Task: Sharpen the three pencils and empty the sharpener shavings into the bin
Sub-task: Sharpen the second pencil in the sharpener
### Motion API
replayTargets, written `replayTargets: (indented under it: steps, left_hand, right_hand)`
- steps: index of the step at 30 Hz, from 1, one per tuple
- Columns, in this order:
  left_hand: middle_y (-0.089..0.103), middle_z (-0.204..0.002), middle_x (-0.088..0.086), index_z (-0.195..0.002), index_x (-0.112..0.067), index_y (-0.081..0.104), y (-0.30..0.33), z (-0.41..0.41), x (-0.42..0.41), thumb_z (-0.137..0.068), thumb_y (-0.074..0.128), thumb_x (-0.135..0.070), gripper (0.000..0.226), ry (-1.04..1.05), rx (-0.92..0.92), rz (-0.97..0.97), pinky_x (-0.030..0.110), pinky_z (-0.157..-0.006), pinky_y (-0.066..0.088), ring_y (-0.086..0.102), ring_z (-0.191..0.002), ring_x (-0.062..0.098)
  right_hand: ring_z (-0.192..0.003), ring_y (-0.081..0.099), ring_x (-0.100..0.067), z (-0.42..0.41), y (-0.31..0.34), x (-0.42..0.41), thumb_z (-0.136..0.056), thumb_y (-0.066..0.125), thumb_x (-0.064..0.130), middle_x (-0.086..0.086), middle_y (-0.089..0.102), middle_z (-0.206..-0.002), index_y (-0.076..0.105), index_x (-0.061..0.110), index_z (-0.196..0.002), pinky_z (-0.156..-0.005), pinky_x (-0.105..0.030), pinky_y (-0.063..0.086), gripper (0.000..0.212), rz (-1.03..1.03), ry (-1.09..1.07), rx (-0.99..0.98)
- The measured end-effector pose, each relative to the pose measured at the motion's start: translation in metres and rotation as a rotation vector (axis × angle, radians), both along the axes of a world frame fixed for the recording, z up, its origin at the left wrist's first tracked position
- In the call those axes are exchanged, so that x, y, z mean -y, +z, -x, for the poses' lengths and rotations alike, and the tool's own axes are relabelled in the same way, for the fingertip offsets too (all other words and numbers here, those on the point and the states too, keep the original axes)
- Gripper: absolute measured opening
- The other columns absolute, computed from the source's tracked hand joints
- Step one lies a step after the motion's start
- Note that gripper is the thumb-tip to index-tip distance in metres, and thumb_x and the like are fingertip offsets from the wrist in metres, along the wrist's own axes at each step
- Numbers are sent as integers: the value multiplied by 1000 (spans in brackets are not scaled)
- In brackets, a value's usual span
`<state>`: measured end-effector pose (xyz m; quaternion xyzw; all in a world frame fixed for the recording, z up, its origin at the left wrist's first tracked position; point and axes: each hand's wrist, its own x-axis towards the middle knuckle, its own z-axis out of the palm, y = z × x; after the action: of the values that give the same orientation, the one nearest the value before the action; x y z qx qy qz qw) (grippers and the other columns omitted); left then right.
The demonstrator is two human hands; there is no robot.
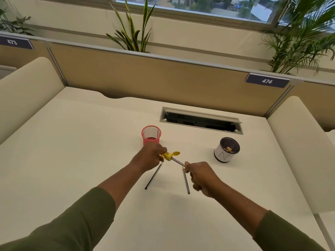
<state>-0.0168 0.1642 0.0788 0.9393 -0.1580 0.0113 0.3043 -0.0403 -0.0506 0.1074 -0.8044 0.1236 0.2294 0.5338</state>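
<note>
Your left hand (151, 155) holds the yellow sharpener (167, 156) in a closed grip, just above the surface (72, 142), with its hinged lid (175, 153) flipped open. Your right hand (201, 176) pinches the far end of a pencil (177, 161), whose tip sits inside the sharpener between your two hands. Two more pencils lie flat on the surface: one (153, 176) below your left hand, another (186, 181) beside your right. The small bin (224, 154), with shavings inside, stands to the right; a pink mesh cup (151, 135) stands just behind your left hand.
</note>
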Motion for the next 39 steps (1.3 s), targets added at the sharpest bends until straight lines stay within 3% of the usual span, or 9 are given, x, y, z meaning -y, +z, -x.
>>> replayTargets:
  steps: [2, 4, 12, 18, 21, 26, 29, 35, 39]
  left_hand:
    - [69, -85, 13, -93, -3, 71, 2, 1, 2, -72, 63, 14, 28, -15, 48, 2, 33, -67, 60, 64, -72, 21]
    - [69, -85, 13, -91, -3, 71, 2, 1, 3, -71, 64, 15, 28, -33, 63, 10, 32, -65, 59, 63, -70, 21]
    - [57, -74, -2, -92, -10, 72, 5, -9, 1, -76, 61, 6, 25, -2, -116, 10, 22, -63, 48, 55, -69, 15]
    - [64, -87, 7, -107, -5, 70, 4, -11, 3, -78, 66, 3, 30, 50, -242, 30, 33, -78, 56, 62, -81, 22]
    - [65, -82, 5, -101, -7, 72, 3, -9, 3, -78, 64, 4, 27, 55, -154, 43, 25, -70, 54, 62, -74, 17]
    - [72, -82, 10, -89, -5, 74, 0, 1, 1, -71, 67, 12, 25, 32, 38, 69, 25, -63, 56, 64, -68, 18]
    - [73, -84, 11, -89, -3, 74, 0, 6, 1, -69, 68, 14, 27, 9, 68, 75, 24, -64, 57, 66, -69, 21]
    - [68, -77, 6, -86, -9, 72, -2, -2, -4, -70, 61, 11, 28, 28, -39, 46, 38, -68, 59, 61, -68, 16]
    - [54, -67, -8, -90, -9, 73, 2, -2, 0, -75, 62, 9, 26, 42, -132, 81, 20, -66, 53, 54, -61, 6]
  right_hand:
    - [-39, 17, -9, -1, 3, 4, -99, 50, 26, 3, 24, -50, 56, 6, -81, -33, -19, 17, 28, -306, -131, -352]
    - [-41, 16, -9, -2, 5, 7, -100, 48, 28, 4, 24, -52, 57, 5, -86, -35, -20, 18, 28, -334, -99, -373]
    - [-53, 46, -21, 0, -11, 28, -97, 43, 29, 0, 52, -71, 57, 15, -93, -49, -29, 30, 20, 781, 689, 941]
    - [-35, 39, -23, -3, -20, 32, -96, 42, 31, -1, 49, -54, 59, 13, -77, -38, -26, 18, 31, 973, 737, 1141]
    - [-40, 41, -23, 3, -20, 17, -96, 40, 33, 1, 50, -50, 58, 11, -69, -42, -28, 26, 39, 714, 513, 943]
    - [-36, 21, -10, 1, -2, -3, -97, 51, 25, 3, 25, -50, 57, 6, -75, -37, -20, 20, 30, -203, -114, -209]
    - [-40, 15, -9, 0, 1, 1, -100, 46, 29, 3, 19, -58, 54, 8, -81, -35, -18, 17, 29, -357, -137, -424]
    - [-63, 55, -18, 5, -8, 8, -98, 43, 36, 1, 58, -75, 59, 16, -96, -53, -32, 41, 26, 551, 469, 601]
    - [-44, 43, -23, -3, -17, 22, -98, 37, 30, -2, 50, -61, 59, 13, -80, -41, -32, 30, 33, 936, 784, 1025]
